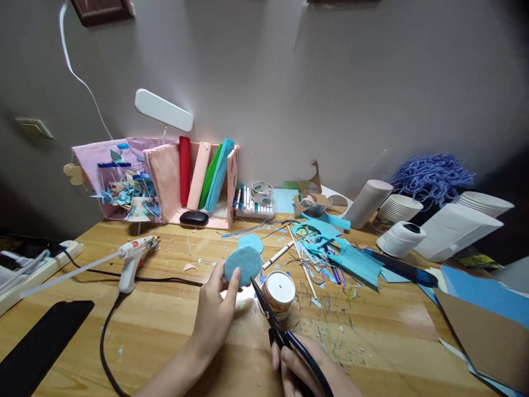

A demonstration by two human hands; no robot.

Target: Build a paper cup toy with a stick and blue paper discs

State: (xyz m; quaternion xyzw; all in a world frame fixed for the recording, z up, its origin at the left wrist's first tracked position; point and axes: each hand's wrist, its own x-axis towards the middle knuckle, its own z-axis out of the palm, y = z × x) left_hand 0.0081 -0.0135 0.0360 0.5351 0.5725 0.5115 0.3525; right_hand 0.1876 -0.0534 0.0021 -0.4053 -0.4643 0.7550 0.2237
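Observation:
My left hand (217, 306) pinches a light blue felt disc (243, 266) between thumb and fingers, above the middle of the table. My right hand (306, 366) grips black-handled scissors (275, 322), their tips pointing up and left at the disc's lower right edge. Whether the blades touch the felt I cannot tell. Just behind the scissors stands an upturned paper cup (280, 288) with a small dark mark at the middle of its white base. Another light blue disc (250, 242) lies on the table behind the held one.
A hot glue gun (133, 263) with its cord lies at left, near a black phone-like slab (45, 347). Blue felt scraps (343, 251) and a marker (278, 255) lie right of centre. Stacked paper cups (400, 208), blue yarn (432, 179) and cardboard (487, 336) occupy the right.

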